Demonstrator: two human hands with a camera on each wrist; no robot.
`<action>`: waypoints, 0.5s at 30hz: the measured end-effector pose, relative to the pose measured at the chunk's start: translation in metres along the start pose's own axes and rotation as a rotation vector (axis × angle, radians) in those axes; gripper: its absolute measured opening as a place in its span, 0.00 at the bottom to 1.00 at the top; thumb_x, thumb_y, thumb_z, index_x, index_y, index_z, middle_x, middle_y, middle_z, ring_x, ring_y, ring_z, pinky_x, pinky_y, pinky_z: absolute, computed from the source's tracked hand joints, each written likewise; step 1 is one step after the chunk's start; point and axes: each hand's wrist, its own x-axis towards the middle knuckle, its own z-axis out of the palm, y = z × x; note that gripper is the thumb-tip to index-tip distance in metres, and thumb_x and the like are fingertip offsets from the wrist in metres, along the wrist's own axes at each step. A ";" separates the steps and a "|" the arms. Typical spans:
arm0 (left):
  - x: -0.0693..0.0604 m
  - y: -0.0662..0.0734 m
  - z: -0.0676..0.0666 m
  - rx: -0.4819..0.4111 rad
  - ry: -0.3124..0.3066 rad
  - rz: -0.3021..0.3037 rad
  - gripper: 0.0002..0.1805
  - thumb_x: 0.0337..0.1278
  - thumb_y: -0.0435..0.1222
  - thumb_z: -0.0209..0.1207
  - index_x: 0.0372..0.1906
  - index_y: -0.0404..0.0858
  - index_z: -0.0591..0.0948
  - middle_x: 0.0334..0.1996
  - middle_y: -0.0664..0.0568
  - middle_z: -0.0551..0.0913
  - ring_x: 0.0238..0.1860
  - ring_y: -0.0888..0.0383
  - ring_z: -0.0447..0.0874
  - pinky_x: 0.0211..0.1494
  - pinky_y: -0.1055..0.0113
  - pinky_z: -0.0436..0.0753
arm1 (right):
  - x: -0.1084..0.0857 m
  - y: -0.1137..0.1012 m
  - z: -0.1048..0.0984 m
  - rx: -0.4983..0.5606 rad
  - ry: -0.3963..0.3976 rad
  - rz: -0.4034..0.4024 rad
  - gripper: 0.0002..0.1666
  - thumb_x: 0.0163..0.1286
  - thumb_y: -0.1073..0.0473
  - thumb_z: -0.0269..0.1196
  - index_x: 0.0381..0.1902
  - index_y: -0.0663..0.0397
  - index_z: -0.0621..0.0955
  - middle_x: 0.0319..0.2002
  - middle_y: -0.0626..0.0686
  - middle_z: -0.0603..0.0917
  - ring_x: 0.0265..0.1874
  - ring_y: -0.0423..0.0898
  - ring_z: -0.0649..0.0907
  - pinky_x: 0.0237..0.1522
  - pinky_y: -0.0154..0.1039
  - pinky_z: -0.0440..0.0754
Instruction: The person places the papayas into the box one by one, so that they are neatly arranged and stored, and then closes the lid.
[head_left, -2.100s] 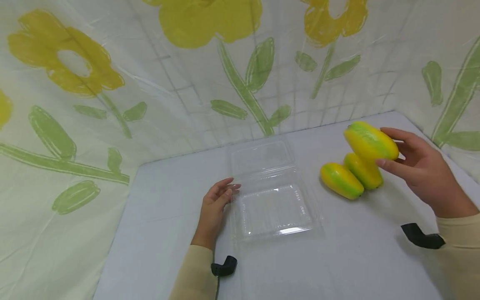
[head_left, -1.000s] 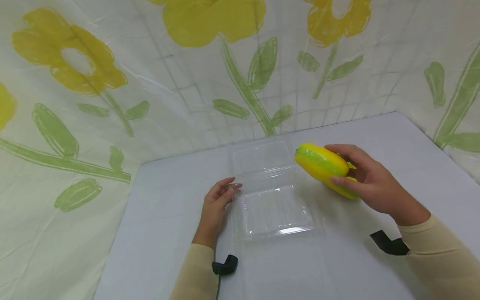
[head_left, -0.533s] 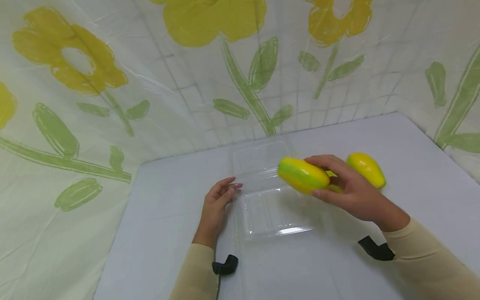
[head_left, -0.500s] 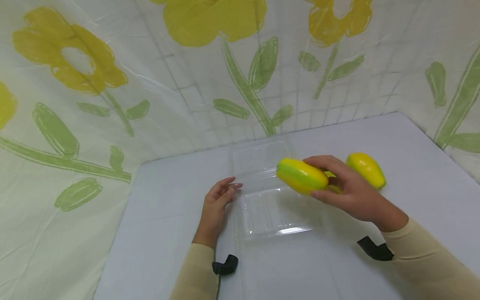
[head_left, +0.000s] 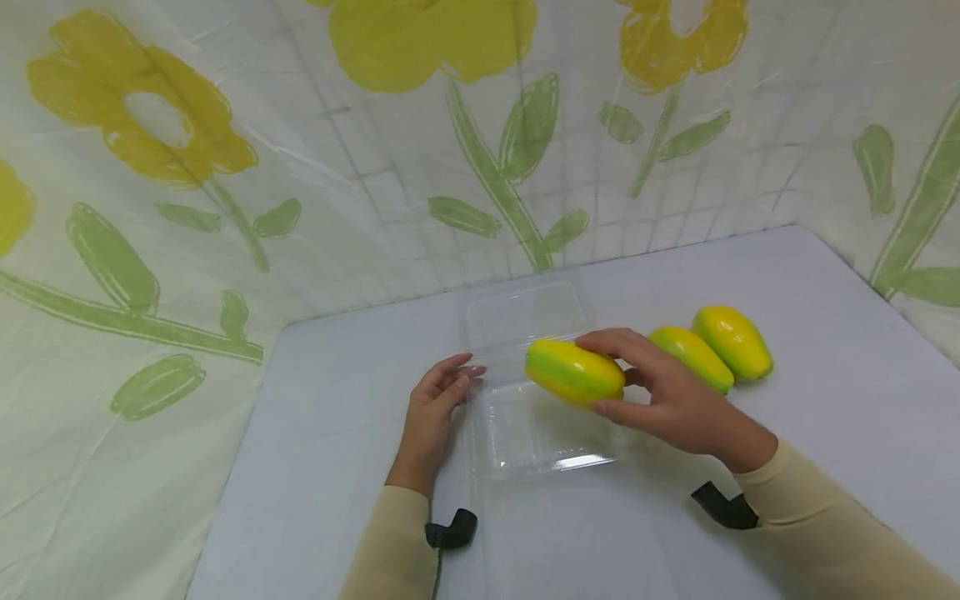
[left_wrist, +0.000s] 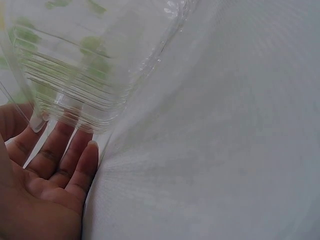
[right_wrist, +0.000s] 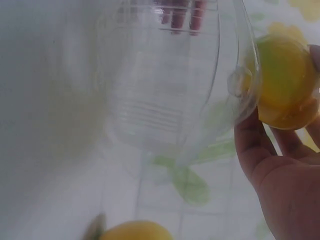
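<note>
In the head view my right hand [head_left: 671,404] grips a yellow-green papaya [head_left: 572,372] between thumb and fingers. The fruit hangs over the upper right part of a clear plastic clamshell container [head_left: 512,429], tilted a little, apart from its floor. My left hand [head_left: 431,408] holds the container's left rim; in the left wrist view its fingers [left_wrist: 55,150] lie along the ribbed clear wall. The container's lid [head_left: 525,312] lies folded back towards the wall. In the right wrist view the held papaya [right_wrist: 285,82] shows partly through the clear rim.
Two more papayas lie side by side right of the container, a nearer papaya [head_left: 693,358] and a farther papaya [head_left: 733,342]. All stands on a white table [head_left: 337,467]. A flower-patterned curtain [head_left: 360,208] rises at the table's back edge.
My right hand has carried the papaya leftwards and down, from above the other two fruits to over the container. The left hand has stayed at the rim.
</note>
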 end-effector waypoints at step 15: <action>-0.001 0.001 0.000 0.049 -0.005 0.004 0.21 0.81 0.35 0.60 0.71 0.33 0.80 0.58 0.42 0.89 0.60 0.43 0.86 0.54 0.65 0.82 | 0.010 0.004 0.016 -0.026 -0.054 0.046 0.39 0.74 0.61 0.74 0.79 0.46 0.73 0.74 0.47 0.75 0.63 0.48 0.80 0.53 0.46 0.87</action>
